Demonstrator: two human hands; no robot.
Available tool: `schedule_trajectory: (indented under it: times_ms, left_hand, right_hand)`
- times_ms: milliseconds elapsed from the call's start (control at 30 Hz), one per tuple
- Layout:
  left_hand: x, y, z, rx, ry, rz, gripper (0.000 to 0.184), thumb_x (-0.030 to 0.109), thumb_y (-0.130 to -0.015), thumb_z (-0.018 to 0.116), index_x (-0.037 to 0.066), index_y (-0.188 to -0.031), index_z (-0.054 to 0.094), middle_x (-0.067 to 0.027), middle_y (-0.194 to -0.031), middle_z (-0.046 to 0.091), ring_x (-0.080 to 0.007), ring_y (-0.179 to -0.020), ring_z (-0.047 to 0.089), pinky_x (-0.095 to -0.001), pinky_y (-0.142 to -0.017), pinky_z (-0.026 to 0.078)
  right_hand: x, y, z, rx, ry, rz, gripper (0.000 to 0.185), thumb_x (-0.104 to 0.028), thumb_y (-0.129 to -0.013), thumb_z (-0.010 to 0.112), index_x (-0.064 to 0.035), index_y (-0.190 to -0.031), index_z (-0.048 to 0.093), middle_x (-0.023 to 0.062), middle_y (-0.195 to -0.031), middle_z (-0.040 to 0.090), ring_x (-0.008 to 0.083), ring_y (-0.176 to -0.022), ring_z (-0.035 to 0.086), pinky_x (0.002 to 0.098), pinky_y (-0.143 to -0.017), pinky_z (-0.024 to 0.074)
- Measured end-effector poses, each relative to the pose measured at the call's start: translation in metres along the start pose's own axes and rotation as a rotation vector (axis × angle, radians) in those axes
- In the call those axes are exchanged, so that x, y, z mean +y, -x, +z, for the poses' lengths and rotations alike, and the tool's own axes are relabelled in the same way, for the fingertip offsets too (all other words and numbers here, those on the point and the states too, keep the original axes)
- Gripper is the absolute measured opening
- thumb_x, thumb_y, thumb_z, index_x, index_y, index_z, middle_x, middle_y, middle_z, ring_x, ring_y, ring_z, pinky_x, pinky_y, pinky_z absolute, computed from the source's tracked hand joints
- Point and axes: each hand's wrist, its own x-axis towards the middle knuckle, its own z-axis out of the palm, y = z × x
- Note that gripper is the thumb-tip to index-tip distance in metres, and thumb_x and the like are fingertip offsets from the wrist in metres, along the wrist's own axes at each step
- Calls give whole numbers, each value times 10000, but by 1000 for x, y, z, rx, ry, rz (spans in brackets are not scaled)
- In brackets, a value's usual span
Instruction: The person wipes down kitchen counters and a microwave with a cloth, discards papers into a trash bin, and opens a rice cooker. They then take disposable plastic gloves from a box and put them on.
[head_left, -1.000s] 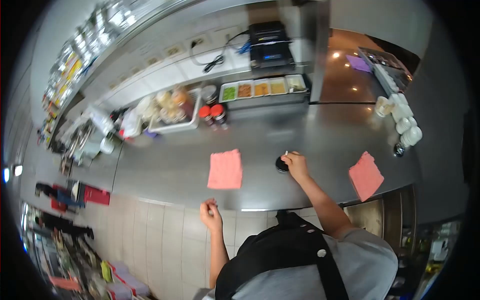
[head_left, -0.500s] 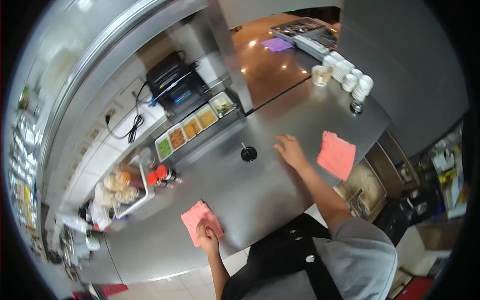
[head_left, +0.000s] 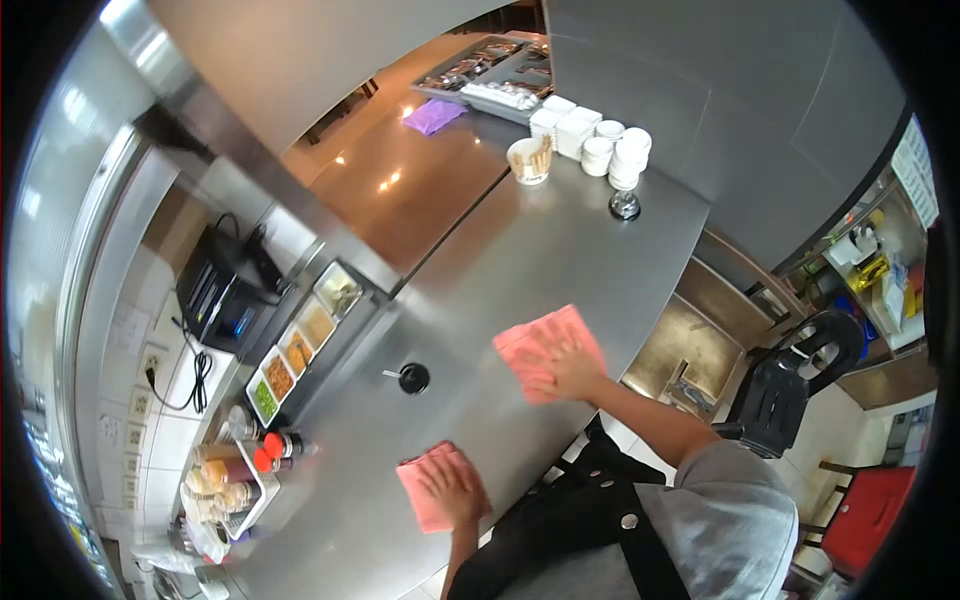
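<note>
Two folded pink cloths lie on the steel counter. My left hand (head_left: 453, 495) rests flat with fingers apart on the nearer cloth (head_left: 414, 482). Flat on the other pink cloth (head_left: 530, 335), farther right, is my right hand (head_left: 568, 372), its fingers spread. Neither hand is closed around its cloth. Beyond and between the hands, a small round black dish (head_left: 413, 378) sits on the steel, with a pale thin stick or handle at its left side.
Topping trays (head_left: 298, 350) line the wall beside a black machine (head_left: 228, 290). A white basket (head_left: 262, 500) of bottles stands left. At the back are a paper cup (head_left: 530, 165), stacked white dishes (head_left: 575, 130) and a bell (head_left: 624, 206). The counter edge (head_left: 660, 305) drops off right.
My right hand has moved from above the bare counter onto the right cloth. My left hand now lies more fully over its cloth. The view has turned to the right.
</note>
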Motion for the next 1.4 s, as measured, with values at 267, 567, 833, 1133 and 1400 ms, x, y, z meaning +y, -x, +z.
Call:
schedule_trajectory:
  times_ms: [267,567,833,1133,1400]
  left_hand:
    - [147,-80,5,119,170,-150,724,397,-916,461,60,-1479,154,-274,-1519,-11,-478,-1391,-35,-588,-1104,27]
    - [226,-92,-42,231,417,145,737,243,-861,576,70,-1472,201,-272,-1520,-12,-476,-1395,-18,-590,-1100,43]
    - [262,-112,-43,173,428,344,734,207,-807,585,114,-1463,267,-276,-1513,81,-478,-1393,60,-596,-1099,44]
    - [261,-134,-29,-74,215,540,628,342,-850,581,196,-1425,376,-148,-1533,179,-394,-1409,124,-576,-1116,47]
    - [263,-136,-17,0,171,567,627,379,-868,557,212,-1438,354,-136,-1532,194,-373,-1415,120,-555,-1124,50]
  right_hand:
    - [123,-84,-28,160,-512,-12,461,-311,-810,642,-182,-1246,567,145,-1380,438,382,-1269,378,463,-1040,306]
    - [279,-129,-97,658,-257,720,629,-170,-748,739,-136,-1285,415,281,-1309,338,453,-1172,406,488,-973,375]
    - [296,-150,-79,689,-405,770,645,-63,-694,766,-143,-1206,382,196,-1220,428,386,-1134,465,458,-927,429]
    - [269,-97,-76,640,-290,830,620,-278,-712,782,-40,-1180,452,160,-1157,524,362,-1094,490,454,-909,396]
    - [267,-85,-67,572,-96,970,587,-282,-672,782,-97,-1151,497,88,-1104,564,285,-1064,516,466,-915,352]
